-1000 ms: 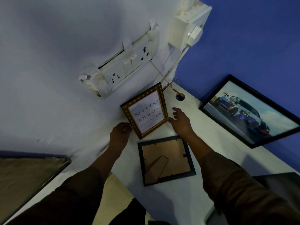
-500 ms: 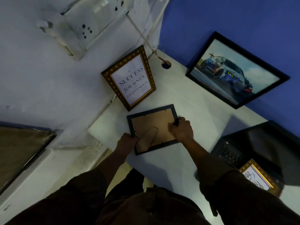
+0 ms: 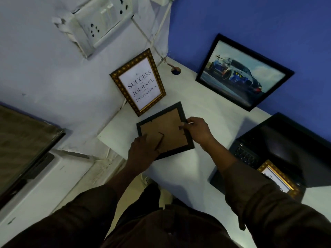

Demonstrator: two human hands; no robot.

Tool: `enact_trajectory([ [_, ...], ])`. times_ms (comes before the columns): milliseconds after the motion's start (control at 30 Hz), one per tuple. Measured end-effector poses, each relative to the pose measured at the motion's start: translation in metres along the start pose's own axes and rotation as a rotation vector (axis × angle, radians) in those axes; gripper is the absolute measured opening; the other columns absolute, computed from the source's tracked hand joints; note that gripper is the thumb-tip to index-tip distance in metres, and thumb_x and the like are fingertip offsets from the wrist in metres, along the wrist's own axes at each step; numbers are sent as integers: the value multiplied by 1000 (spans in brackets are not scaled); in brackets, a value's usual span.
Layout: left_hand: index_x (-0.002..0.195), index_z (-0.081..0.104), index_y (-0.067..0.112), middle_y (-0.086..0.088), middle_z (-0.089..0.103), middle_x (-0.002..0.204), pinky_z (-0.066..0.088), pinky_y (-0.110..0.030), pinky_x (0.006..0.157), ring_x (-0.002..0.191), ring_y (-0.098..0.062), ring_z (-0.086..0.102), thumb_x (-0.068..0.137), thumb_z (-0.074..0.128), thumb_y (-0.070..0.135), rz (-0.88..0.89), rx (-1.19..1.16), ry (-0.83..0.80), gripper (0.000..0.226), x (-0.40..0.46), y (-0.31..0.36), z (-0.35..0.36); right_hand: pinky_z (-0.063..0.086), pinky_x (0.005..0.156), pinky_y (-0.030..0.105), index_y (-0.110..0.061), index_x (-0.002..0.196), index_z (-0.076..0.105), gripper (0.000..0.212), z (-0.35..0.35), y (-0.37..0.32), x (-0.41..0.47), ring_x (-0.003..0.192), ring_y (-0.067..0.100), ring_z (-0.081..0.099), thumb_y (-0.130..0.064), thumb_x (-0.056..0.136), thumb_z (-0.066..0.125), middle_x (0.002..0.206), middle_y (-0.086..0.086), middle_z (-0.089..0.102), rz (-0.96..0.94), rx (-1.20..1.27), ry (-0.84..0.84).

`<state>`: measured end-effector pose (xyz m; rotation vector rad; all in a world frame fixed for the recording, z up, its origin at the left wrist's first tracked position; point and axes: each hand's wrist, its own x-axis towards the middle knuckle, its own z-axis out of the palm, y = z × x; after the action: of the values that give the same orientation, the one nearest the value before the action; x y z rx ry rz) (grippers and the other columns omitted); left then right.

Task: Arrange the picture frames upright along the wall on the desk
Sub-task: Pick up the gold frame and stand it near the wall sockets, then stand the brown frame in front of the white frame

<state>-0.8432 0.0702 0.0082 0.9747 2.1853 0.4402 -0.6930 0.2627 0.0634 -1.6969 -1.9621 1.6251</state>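
Observation:
A dark frame (image 3: 166,120) shows its brown cardboard back with the stand flap, lifted slightly off the white desk (image 3: 206,113). My left hand (image 3: 143,151) grips its lower left edge and my right hand (image 3: 198,130) grips its right edge. A gold frame with the "Success" text (image 3: 138,83) stands upright against the white wall. A large black frame with a car picture (image 3: 241,72) leans on the blue wall. Another gold frame (image 3: 278,178) lies on the laptop at the right.
An open black laptop (image 3: 279,140) takes the desk's right side. A socket board (image 3: 100,20) and cables hang on the white wall above a cable hole (image 3: 176,70) in the desk. A dark screen (image 3: 21,144) stands at the left.
My hands left the gold "Success" frame standing at the wall, moved down to the dark frame lying face down, gripped it and raised it slightly. The view shifted down and back.

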Motion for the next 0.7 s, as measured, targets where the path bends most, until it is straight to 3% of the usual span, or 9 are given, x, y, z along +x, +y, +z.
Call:
enact_trajectory([
  [100,154,33,18,-15,45,151,41,-55,107,135,-36,45,76,61,64,269,204,103,96,-21,22,7,61,81,36,-10,97,76,22,-2,-23,-15,88,24,72,-29,87,73,93,8,76,-36,1,43],
  [200,154,29,22,-13,47,149,46,-52,102,126,-36,54,75,68,52,257,215,197,93,-41,37,18,62,80,50,-2,88,75,23,-15,-42,-43,84,28,74,-24,82,71,86,14,75,-102,12,87],
  [333,142,51,10,-17,64,131,59,-42,79,104,-38,67,83,66,10,329,98,436,61,-67,63,26,64,74,47,-4,70,65,26,-35,-52,-83,70,25,76,-26,83,72,72,13,74,-219,41,149],
  [433,111,64,3,-18,73,93,52,-34,64,78,-39,71,92,53,12,361,11,566,24,-81,75,25,64,77,43,-8,70,68,38,-54,-43,-106,60,17,76,-39,92,67,62,6,75,-258,109,174],
  [500,112,64,6,-13,75,97,53,-29,65,81,-30,72,95,55,19,345,-183,482,23,-90,79,21,64,76,43,-8,81,73,39,-65,-26,-116,60,17,75,-42,96,62,67,5,76,-253,136,179],
  [567,119,65,13,-5,75,112,59,-32,77,96,-21,73,95,63,22,278,-511,271,25,-98,83,17,63,79,44,-14,86,73,40,-72,-4,-122,70,18,76,-49,96,57,76,2,77,-247,39,215],
  [633,118,68,21,-4,76,114,61,-41,82,101,-23,75,94,67,15,207,-805,99,25,-110,88,16,57,83,40,-15,92,71,41,-78,26,-129,86,20,71,-53,96,55,91,1,75,-231,-84,293],
  [700,116,69,23,-5,78,110,61,-42,78,97,-24,76,94,66,9,162,-892,45,27,-116,92,15,51,83,34,-16,105,69,41,-83,49,-135,100,22,67,-54,95,56,109,3,71,-201,-126,357],
])
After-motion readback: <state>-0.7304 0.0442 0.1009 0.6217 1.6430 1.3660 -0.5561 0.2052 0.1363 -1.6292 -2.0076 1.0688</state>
